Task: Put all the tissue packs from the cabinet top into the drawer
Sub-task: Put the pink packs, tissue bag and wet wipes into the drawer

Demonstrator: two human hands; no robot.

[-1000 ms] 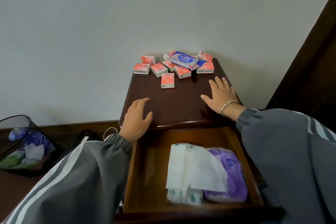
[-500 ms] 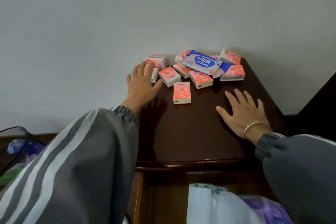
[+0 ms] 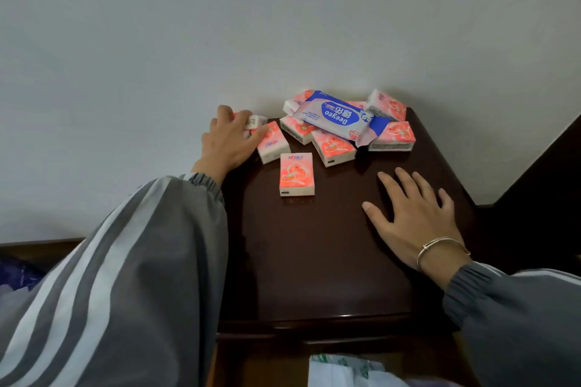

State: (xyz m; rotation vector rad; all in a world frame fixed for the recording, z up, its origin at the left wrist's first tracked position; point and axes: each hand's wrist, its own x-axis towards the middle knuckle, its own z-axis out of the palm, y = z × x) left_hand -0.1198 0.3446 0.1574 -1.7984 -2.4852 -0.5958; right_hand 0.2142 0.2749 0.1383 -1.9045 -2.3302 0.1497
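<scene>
At least 8 pink packs and 1 blue pack (lying crosswise on top) crowd the cabinet top's far edge; the nearest pack points lengthwise at the wall. Left hand curls round a corner pack; right hand lies flat, fingers spread

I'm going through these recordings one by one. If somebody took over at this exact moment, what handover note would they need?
Left hand: fingers curled over the far-left pink pack, by the wall, at the back of the cabinet top.
Right hand: open, lying flat on the cabinet top.
The other pink packs cluster at the back, with a lone pack nearer the front. A blue wipes pack lies across several.
Done: the drawer is open. The visible strip shows only a white bag.
Left: every pack has yet to go in.
</scene>
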